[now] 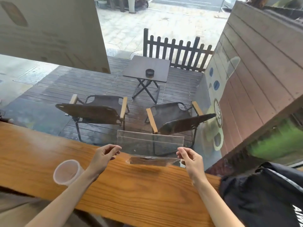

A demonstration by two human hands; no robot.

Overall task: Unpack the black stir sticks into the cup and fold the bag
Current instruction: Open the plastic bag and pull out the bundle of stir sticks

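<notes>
The clear plastic bag (150,145) is held upright above the far edge of the wooden table (131,185). The left hand (102,157) and right hand (191,158) each pinch one side edge in a narrow grip. The translucent cup (67,172) stands near the left forearm.

A wooden bench (139,185) (orange grain) carries a translucent cup (67,172) at its nine o'clock side.

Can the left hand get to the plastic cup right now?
Probably not yet: the left hand is pinching the clear bag. The cup sits beside that forearm, nothing between them.
</notes>
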